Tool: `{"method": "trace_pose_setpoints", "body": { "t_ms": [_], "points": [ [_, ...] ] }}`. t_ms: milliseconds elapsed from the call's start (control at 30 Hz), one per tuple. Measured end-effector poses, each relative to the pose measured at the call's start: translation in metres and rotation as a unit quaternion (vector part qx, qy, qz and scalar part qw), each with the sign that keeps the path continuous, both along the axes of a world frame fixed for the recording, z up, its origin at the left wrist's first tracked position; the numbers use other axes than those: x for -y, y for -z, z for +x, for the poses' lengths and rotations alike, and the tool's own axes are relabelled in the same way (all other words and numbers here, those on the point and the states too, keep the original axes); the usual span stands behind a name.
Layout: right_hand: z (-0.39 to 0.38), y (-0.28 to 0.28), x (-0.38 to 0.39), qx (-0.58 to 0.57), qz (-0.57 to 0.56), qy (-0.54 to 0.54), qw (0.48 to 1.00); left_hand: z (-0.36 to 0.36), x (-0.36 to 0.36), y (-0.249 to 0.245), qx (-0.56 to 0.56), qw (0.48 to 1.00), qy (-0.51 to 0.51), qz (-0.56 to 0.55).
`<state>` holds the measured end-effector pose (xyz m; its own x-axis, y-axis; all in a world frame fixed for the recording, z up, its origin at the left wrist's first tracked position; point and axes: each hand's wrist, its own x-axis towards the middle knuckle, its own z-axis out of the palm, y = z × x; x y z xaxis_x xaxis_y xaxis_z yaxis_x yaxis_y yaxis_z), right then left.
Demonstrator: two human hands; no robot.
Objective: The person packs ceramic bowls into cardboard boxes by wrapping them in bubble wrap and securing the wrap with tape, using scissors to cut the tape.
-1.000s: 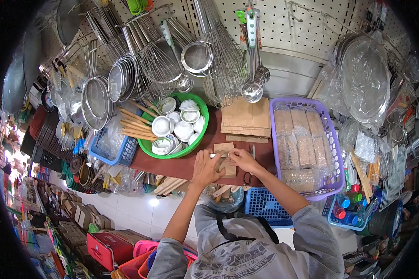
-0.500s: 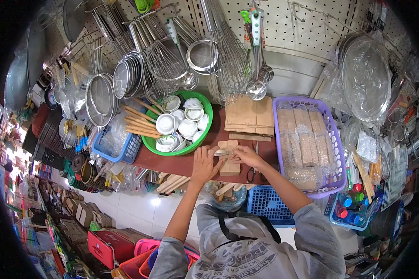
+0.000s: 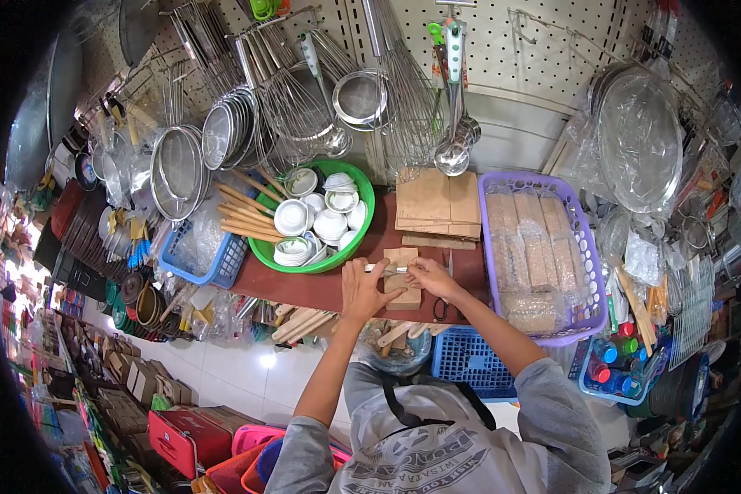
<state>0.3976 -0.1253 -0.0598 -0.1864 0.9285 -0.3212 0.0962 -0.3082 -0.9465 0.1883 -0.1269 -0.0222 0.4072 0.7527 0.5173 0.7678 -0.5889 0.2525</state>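
Note:
Between my hands is a small white dish (image 3: 387, 269), seen almost edge-on as a thin pale strip. My left hand (image 3: 361, 288) grips its left end, with the thumb stretched out over the brown paper below. The fingertips of my right hand (image 3: 433, 277) are pinched together at the other end. Under the dish lies a piece of folded brown paper or card (image 3: 403, 303), partly covered by my hands. Scissors (image 3: 441, 309) lie just right of the paper, partly behind my right hand. A green basin (image 3: 369, 216) of similar white dishes stands to the upper left.
Brown cardboard sheets (image 3: 438, 202) are stacked at the back of the red-brown tabletop (image 3: 305, 286). A purple basket (image 3: 487, 239) of bubble-wrapped brown packs stands right. Wooden rolling pins (image 3: 247, 222) lean by the basin. Whisks (image 3: 296, 107), strainers (image 3: 361, 99) and ladles (image 3: 451, 156) hang above.
The white dish has tipped from showing its rounded side to nearly edge-on. My left thumb has moved out to the right over the paper. The camera view has shifted slightly.

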Motion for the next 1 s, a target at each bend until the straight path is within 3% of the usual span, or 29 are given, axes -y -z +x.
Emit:
{"method": "trace_pose_setpoints", "body": {
  "t_ms": [433,633,833,1000],
  "points": [
    [-0.003,0.001,0.002,0.001,0.02,0.022,1.0,-0.003,-0.006,-0.007,-0.045,0.998,0.041,0.001],
    [-0.004,0.007,-0.001,0.056,0.051,0.044,0.996,-0.004,-0.012,-0.015,-0.061,0.996,0.063,-0.02],
    [-0.002,0.005,-0.004,0.064,0.026,0.014,0.997,-0.004,-0.019,-0.014,-0.093,0.992,0.082,-0.021],
    [-0.003,-0.003,-0.002,0.061,0.02,0.017,0.998,0.0,-0.015,-0.016,-0.074,0.995,0.054,-0.024]
  ]
}}
